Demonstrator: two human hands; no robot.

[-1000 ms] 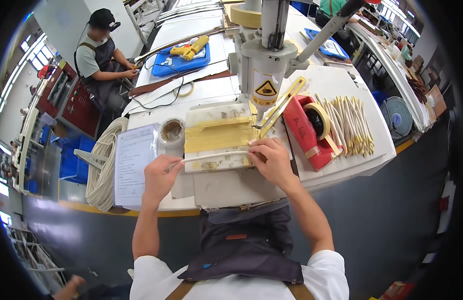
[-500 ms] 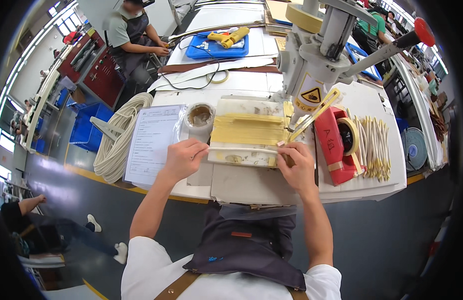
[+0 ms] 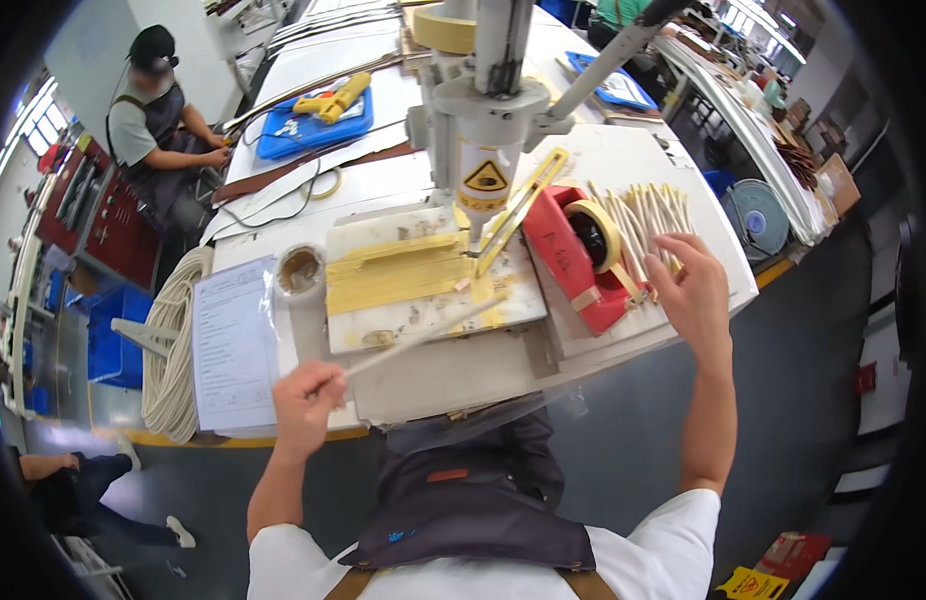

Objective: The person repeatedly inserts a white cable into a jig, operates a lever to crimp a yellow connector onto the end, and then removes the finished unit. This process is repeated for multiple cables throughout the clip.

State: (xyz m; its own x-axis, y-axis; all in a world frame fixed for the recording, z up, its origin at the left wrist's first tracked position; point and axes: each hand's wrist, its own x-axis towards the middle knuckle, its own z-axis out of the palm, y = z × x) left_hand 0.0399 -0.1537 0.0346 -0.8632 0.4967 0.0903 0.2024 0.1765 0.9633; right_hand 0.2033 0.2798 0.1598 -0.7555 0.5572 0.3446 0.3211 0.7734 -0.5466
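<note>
My left hand (image 3: 308, 405) is closed around one end of a length of white cord (image 3: 423, 340). The cord slants up to the right over a white block (image 3: 433, 328) covered with strips of yellow tape. My right hand (image 3: 695, 297) is raised at the right, thumb and index finger apart, with nothing visible between them. It is beside a red tape dispenser (image 3: 560, 260) with a roll of yellowish tape (image 3: 605, 232). Behind the fingers lies a row of white cord pieces (image 3: 633, 215) with yellow ends, partly hidden by my hand.
A grey lever press (image 3: 490, 115) stands behind the block. To the left are a clear tape roll (image 3: 300, 270), a printed sheet (image 3: 233, 345) and a coil of white cord (image 3: 168, 370). A blue tray (image 3: 283, 135) holds a yellow glue gun (image 3: 335, 100). A person (image 3: 163, 130) sits at far left.
My right hand has let go of the cord and moved right, past the tape dispenser. My left hand has come lower, and the cord now slants. The view has shifted right.
</note>
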